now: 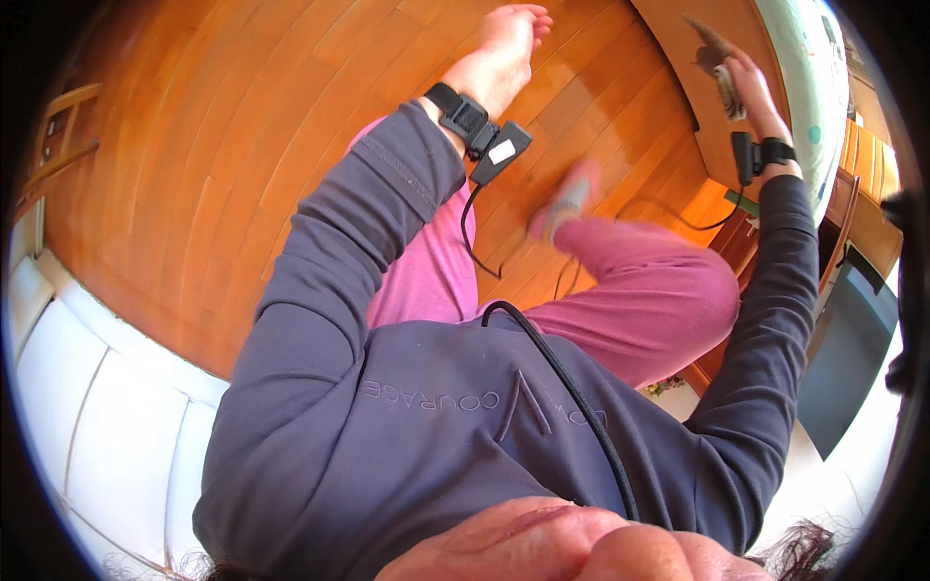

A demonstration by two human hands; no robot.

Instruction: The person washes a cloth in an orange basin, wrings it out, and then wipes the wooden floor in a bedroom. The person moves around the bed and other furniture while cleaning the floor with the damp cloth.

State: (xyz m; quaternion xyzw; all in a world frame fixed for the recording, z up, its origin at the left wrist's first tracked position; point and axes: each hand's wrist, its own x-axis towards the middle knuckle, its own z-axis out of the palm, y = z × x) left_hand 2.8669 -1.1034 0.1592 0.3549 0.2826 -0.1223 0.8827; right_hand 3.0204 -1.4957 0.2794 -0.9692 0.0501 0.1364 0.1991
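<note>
My left hand is held out over the wooden floor, its fingers curled in and close together; I see nothing in it. Farther right, beside the wooden side panel of a bed, my right hand grips a brown and pale item. It looks like a crumpled cloth, but blur hides what it is exactly. Each wrist wears a black strap, with a small black device on the left and another on the right.
Black cables run from the wrist devices; one loops near my legs. My bent leg and blurred foot are over the floor. A pale green bedsheet lies at right, wooden furniture at left, white panels lower left.
</note>
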